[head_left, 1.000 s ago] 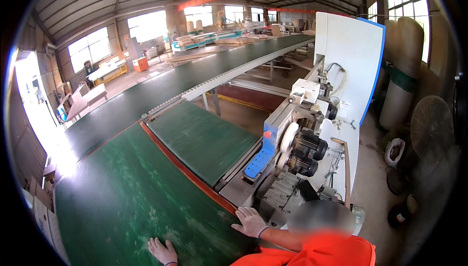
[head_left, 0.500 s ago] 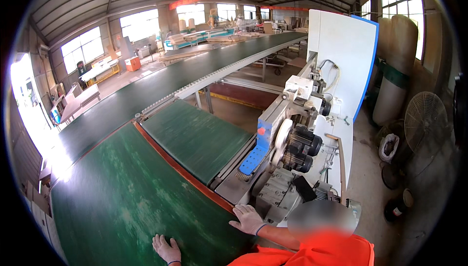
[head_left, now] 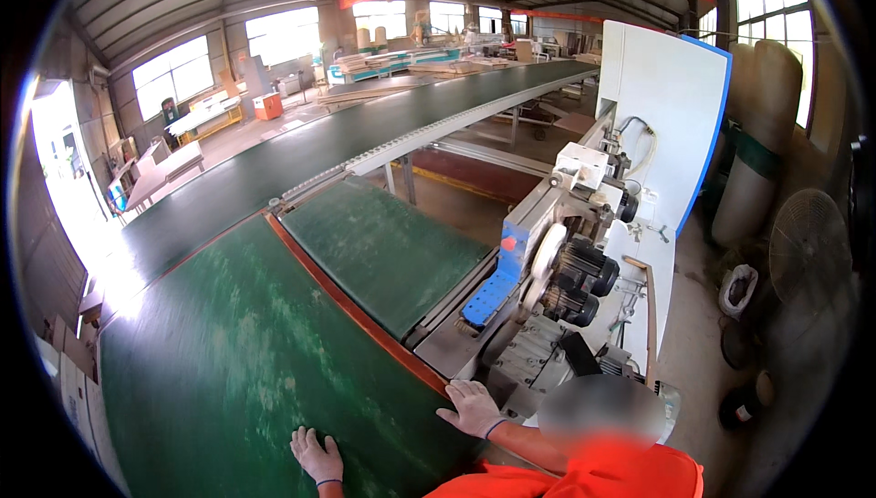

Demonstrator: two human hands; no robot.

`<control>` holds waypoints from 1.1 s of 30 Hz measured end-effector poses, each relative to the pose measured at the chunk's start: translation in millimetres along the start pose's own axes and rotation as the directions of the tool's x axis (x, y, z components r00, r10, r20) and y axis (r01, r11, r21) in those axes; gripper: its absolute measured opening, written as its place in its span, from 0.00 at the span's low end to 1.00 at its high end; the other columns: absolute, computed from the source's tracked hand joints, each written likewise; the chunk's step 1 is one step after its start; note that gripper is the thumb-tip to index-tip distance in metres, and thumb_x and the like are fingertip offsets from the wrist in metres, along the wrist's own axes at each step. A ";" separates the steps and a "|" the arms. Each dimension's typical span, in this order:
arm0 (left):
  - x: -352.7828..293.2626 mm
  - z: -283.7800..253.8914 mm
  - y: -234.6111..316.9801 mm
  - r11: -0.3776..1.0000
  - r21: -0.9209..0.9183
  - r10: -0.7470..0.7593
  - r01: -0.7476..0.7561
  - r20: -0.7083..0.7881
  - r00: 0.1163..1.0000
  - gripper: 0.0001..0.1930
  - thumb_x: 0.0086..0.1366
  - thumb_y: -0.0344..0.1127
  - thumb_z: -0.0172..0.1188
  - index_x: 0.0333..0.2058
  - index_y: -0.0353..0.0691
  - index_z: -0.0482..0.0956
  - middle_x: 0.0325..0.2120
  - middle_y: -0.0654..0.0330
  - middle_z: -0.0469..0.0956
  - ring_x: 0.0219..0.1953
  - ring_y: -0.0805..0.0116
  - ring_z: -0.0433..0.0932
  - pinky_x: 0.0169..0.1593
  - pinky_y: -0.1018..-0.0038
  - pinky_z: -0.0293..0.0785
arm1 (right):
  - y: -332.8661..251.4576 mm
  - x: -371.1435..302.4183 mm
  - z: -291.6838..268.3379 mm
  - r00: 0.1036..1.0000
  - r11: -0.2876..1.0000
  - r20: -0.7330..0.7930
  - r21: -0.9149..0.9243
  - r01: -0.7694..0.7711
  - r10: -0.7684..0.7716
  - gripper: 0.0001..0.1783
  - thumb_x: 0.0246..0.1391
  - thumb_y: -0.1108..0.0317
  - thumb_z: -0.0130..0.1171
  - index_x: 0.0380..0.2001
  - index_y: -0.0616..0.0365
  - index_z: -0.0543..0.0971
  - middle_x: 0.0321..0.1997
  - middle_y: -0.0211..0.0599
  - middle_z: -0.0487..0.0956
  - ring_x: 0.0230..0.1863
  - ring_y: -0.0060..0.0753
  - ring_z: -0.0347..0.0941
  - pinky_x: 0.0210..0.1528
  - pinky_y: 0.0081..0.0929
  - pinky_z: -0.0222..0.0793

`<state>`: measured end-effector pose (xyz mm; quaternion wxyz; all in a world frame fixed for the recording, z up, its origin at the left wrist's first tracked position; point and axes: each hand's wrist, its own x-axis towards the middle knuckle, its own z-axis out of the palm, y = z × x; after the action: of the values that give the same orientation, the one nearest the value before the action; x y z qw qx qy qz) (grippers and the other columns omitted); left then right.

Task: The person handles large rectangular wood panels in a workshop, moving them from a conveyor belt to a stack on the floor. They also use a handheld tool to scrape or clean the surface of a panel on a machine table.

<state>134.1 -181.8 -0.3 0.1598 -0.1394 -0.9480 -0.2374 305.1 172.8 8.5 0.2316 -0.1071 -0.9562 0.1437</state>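
Observation:
My left hand (head_left: 317, 455), in a pale knit glove, lies palm down with its fingers spread on a worn green conveyor belt (head_left: 246, 361). Near the lower end of a reddish-brown strip (head_left: 347, 316) that edges this belt, my right hand (head_left: 473, 409), gloved the same way, rests with fingers apart. Neither hand holds anything. Just beyond the right hand is a grey metal plate (head_left: 447, 347) of a machine with a blue bracket (head_left: 488, 297) and black motors (head_left: 584, 265). Orange clothing (head_left: 630, 471) and a blurred patch fill the lower right.
A second green belt section (head_left: 383, 256) lies past the strip. Across the far side runs a long dark conveyor (head_left: 365, 124). A tall white panel with blue edging (head_left: 662, 115) stands at right, with a floor fan (head_left: 808, 243) and a white sack (head_left: 737, 290) beyond it.
The surroundings have slid slightly rightward in the view. Both hands stay spread, the left still on the belt and the right by the strip's end, with little shift.

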 end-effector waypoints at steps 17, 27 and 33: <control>-2.1 8.4 -20.9 0.997 0.013 0.071 -0.070 -0.095 0.993 0.23 0.60 0.44 0.67 0.50 0.38 0.82 0.60 0.47 0.76 0.67 0.42 0.68 0.72 0.46 0.58 | -2.2 0.1 14.0 0.998 0.998 -0.038 -0.027 0.054 -0.055 0.36 0.55 0.44 0.65 0.54 0.67 0.78 0.58 0.53 0.79 0.62 0.56 0.71 0.67 0.52 0.61; -1.0 2.7 -15.7 0.999 0.021 0.043 -0.042 -0.074 0.996 0.23 0.61 0.46 0.66 0.51 0.40 0.83 0.60 0.49 0.77 0.67 0.44 0.68 0.73 0.47 0.58 | 2.4 0.1 18.1 0.999 0.999 -0.009 -0.013 0.038 -0.038 0.36 0.55 0.47 0.65 0.55 0.68 0.76 0.59 0.55 0.79 0.63 0.57 0.71 0.68 0.53 0.61; -5.9 1.5 -18.2 0.999 0.021 0.038 -0.037 -0.085 0.996 0.23 0.62 0.47 0.66 0.51 0.40 0.83 0.60 0.49 0.76 0.67 0.45 0.69 0.73 0.48 0.58 | -0.7 -0.3 18.5 0.999 0.999 -0.002 -0.010 0.036 -0.036 0.36 0.55 0.47 0.65 0.55 0.69 0.76 0.58 0.56 0.78 0.63 0.58 0.71 0.68 0.54 0.60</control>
<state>132.9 -197.6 -11.1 0.2059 -0.1453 -0.9398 -0.2309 296.5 167.9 -7.1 0.2348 -0.0910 -0.9583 0.1349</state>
